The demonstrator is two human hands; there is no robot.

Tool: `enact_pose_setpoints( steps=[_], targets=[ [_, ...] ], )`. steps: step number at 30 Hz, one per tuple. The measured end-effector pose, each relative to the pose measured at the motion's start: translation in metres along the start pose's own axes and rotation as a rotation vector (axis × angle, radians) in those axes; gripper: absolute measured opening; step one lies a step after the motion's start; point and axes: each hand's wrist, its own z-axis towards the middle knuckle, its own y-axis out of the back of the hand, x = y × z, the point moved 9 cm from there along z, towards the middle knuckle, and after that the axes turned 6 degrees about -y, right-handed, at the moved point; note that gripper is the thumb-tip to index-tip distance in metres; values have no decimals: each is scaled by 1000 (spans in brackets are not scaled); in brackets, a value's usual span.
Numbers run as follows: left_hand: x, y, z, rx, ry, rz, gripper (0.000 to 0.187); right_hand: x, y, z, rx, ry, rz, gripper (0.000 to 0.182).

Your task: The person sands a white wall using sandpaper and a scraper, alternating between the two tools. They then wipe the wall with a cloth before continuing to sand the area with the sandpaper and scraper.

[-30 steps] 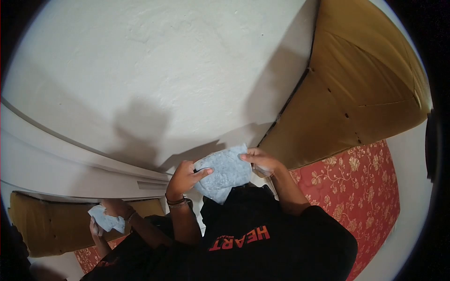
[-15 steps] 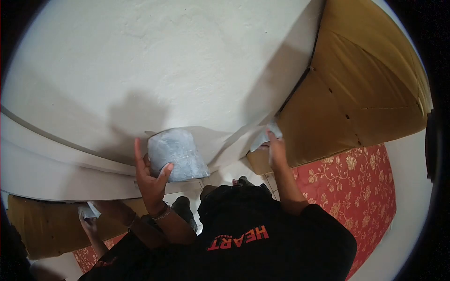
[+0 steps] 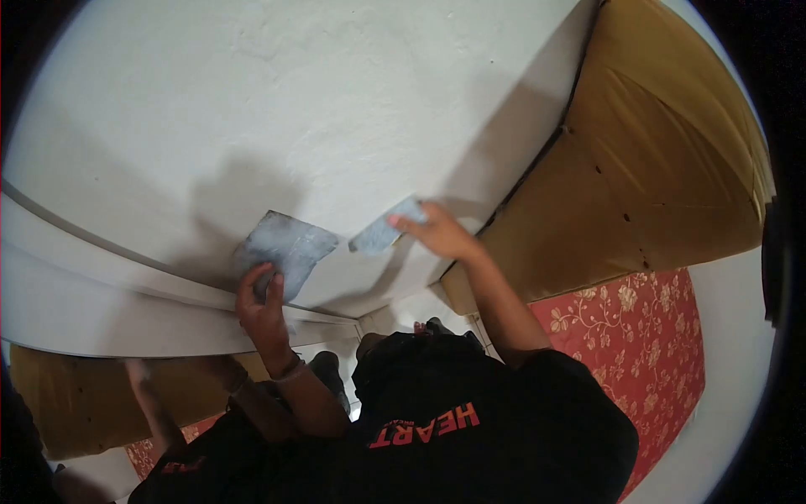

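My left hand (image 3: 264, 315) pinches a dusty grey sheet of sandpaper (image 3: 294, 249) by its lower edge, thumb on the near face. This sheet is spread out, its upper corner pointing up and its right corner near the other piece. My right hand (image 3: 445, 231) grips a smaller, folded-looking piece of sandpaper (image 3: 382, 233), thumb on top and the other fingers mostly hidden. That piece overlaps the white wall (image 3: 353, 109) in this view, fingertips right at its upper right end.
A mustard padded panel (image 3: 638, 160) stands along the right, with red floral fabric (image 3: 630, 328) below it. A white frame (image 3: 126, 281) curves along the left. Beneath it a mirror-like surface shows a reflected arm (image 3: 151, 403). Tiled floor (image 3: 403, 311) shows by my feet.
My right hand has moved left and up from beside the padded panel, bringing its sandpaper close to the other sheet. The left-hand sheet has tilted and shifted slightly left and up.
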Motion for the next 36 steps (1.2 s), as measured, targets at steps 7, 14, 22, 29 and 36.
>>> enact_pose_setpoints(
  steps=[7, 14, 22, 29, 36],
  targets=[
    [48, -5, -2, 1, 178, -200, 21, 60, 58, -3, -280, 43, 213, 29],
    [46, -7, -3, -49, 158, -222, 24, -12, -16, 9, 30, 87, -245, 27],
    [55, -6, -5, -70, 172, -163, 22, 89, 65, -6, -325, 118, 119, 31],
    [57, -6, -7, -91, 235, -220, 21, 8, -10, 6, -56, 128, -371, 25],
    [61, -3, -6, -92, 165, -178, 21, 96, 37, 1, -206, 141, -111, 32]
  ],
)
